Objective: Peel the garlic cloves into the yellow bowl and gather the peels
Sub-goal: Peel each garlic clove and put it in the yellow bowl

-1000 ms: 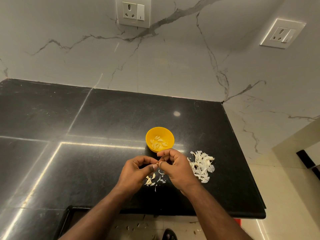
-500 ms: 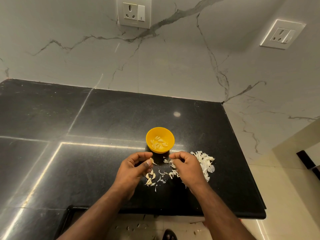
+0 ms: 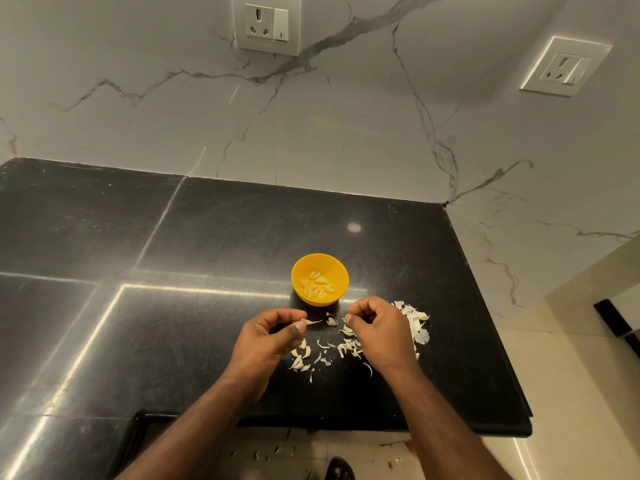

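Garlic clove pinched beside the yellow bowl

Garlic clove is pinched between thumb and forefinger of the left hand, just in front of the yellow bowl; its long axis lies roughly level, left to right, and its thin tip with a trailing wisp of skin points right, toward the right hand. The right hand is held with fingers curled, and a small pale scrap is seen at its thumb tip; whether that scrap is truly gripped cannot be told.

The bowl is stood upright on the black countertop, and about ten peeled cloves are counted inside it, lying at mixed angles. A few more unpeeled cloves, perhaps five, are scattered under the left hand. One heap of white peels is seen to the right of the right hand, with loose peel flakes strewn between the two hands.

Two switch sockets are mounted on the marble wall: one above the bowl, the other on the side wall. No brand, label or writing can be read anywhere
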Tool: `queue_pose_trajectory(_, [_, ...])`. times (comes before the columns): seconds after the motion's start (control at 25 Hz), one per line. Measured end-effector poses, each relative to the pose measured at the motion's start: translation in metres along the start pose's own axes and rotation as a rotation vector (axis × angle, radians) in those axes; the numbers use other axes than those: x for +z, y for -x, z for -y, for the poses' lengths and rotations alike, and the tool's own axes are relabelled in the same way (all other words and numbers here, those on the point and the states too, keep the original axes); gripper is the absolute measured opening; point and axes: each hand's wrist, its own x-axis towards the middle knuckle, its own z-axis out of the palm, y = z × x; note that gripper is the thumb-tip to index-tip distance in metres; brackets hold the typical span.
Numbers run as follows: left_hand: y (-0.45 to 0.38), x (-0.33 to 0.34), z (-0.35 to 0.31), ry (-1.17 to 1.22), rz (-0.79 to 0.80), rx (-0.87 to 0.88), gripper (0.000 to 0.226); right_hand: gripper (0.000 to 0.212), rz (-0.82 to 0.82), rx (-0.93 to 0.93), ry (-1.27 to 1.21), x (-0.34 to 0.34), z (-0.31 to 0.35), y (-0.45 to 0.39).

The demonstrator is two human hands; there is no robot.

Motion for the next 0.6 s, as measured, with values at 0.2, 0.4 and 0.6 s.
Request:
queue_pose_trajectory(0.2, [0.000,-0.001,0.000,-0.038,0.015,0.011,0.015,0.010,0.198,0.011,-0.268,0.010,0.010,0.007])
queue_pose_trajectory(0.4, [0.003,0.002,-0.002,-0.060,0.041,0.036,0.013,0.019,0.273,0.024,-0.364,0.022,0.016,0.014])
queue_pose_trajectory(0.6, [0.004,0.001,-0.003,0.047,0.051,-0.006,0.013,0.020,0.310,0.088,-0.524,0.020,0.021,0.015])
